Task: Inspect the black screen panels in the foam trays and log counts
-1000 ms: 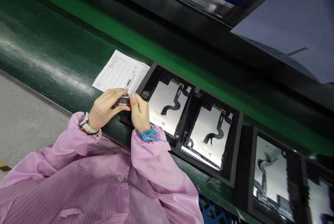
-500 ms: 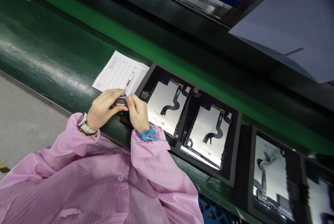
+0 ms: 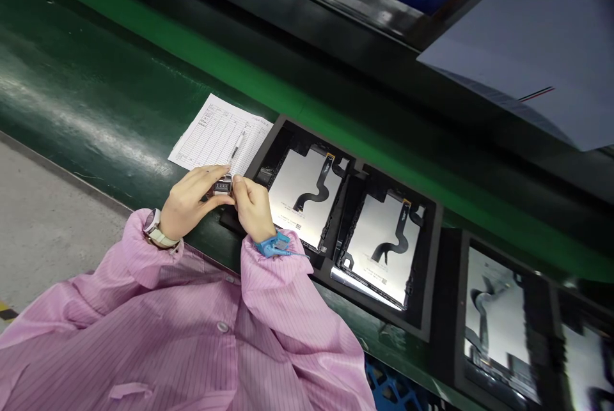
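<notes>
A small metal tally counter (image 3: pixel 222 186) with a dark window of number wheels sits between my two hands, just past the table's near edge. My left hand (image 3: pixel 190 201) curls around it from the left, fingers over the top and thumb below. From the other side my right hand (image 3: pixel 254 208) pinches its right end between thumb and fingers. Beyond the counter a printed form (image 3: pixel 206 133) lies on the green table, with a pen (image 3: pixel 238 146) resting on it. A blue strap circles my right wrist, a watch my left.
Right of my hands, a dark foam tray (image 3: pixel 426 299) holds two display panels (image 3: pixel 292 184) with black flex cables. Another tray (image 3: pixel 459 321) with panels stands further right. A white sheet (image 3: pixel 537 46) hangs at upper right. Below the table edge is a blue crate (image 3: pixel 391 388).
The view has shifted very slightly. Both hands keep the same hold on the tally counter, and the form, pen and trays stay where they were.
</notes>
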`<state>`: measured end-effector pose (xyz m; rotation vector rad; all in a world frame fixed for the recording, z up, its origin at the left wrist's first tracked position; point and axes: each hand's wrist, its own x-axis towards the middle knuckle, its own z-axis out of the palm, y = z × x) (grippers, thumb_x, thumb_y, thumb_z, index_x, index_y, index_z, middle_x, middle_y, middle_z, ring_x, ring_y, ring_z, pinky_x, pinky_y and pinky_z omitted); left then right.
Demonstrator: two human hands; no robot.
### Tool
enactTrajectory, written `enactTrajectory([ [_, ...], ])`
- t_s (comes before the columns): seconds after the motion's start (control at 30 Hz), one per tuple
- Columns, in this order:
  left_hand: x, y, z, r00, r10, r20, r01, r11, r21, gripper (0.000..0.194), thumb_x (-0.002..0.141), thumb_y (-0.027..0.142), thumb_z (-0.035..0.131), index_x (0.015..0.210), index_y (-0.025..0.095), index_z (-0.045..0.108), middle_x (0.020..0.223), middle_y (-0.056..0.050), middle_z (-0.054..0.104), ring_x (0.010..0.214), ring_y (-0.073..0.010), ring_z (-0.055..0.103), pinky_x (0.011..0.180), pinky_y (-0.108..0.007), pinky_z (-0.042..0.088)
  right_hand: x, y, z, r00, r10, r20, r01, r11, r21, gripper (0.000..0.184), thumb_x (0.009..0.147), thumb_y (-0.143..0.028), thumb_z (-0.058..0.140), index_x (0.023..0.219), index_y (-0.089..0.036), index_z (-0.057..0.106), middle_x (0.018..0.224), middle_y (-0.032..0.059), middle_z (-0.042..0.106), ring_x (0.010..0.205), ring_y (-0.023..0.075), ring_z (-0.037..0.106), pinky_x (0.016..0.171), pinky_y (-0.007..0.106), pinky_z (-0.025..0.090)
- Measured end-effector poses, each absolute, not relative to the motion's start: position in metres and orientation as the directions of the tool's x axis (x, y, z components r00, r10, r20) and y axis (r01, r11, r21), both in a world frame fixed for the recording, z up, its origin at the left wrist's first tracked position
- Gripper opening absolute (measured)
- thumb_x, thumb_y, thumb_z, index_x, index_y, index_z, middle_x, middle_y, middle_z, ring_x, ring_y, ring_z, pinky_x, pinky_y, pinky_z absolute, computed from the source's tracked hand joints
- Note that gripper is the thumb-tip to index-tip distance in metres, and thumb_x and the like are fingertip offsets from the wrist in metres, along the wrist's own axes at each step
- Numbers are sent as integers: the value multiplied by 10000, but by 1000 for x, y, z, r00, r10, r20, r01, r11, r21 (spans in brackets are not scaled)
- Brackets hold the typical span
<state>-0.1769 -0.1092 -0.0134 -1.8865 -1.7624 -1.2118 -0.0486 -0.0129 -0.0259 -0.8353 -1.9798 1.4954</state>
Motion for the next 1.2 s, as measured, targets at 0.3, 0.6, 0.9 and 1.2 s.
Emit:
enactTrajectory([
  [0.3, -181, -112, -17, -137, 698, 702, 919, -176, 354, 470, 867, 397, 750, 1269, 172, 662, 1147, -82, 779, 1073, -188, 752, 1012, -295, 619, -48, -14, -23, -688, 725, 38, 185, 225, -957, 646, 1006, -677, 279, 614, -204, 479, 555, -23, 471, 558, 101, 449, 621, 263, 351],
  [0.6, -201, -131, -23, -443, 762, 472, 717, -15, 697, 541, 837, 541, 762, 1216, 162, 694, 1172, -90, 770, 1020, -193, 767, 908, -300, 676, -49, -21, -18, -746, 636, 198, 192, 490, -850, 251, 997, -402, 477, 1100, -204, 593, 988, 57, 654, 921, 172, 587, 801, 287, 417],
  [0.9, -183, -123, -16, -303, 713, 632, 836, -119, 535, 489, 832, 433, 782, 1224, 154, 696, 1108, -93, 784, 933, -174, 760, 837, -271, 661, -43, -17, -20, -758, 586, 288, 142, 578, -803, 316, 1055, -436, 318, 1002, -222, 544, 917, 44, 649, 851, 164, 565, 779, 295, 392],
  [1.2, -176, -113, -5, -163, 669, 725, 900, -201, 388, 489, 846, 422, 750, 1258, 172, 663, 1128, -85, 784, 1059, -183, 755, 993, -285, 622, -42, -18, -18, -695, 658, 289, 87, 476, -875, 372, 1045, -487, 324, 847, -219, 491, 762, 8, 558, 704, 132, 491, 706, 280, 372],
])
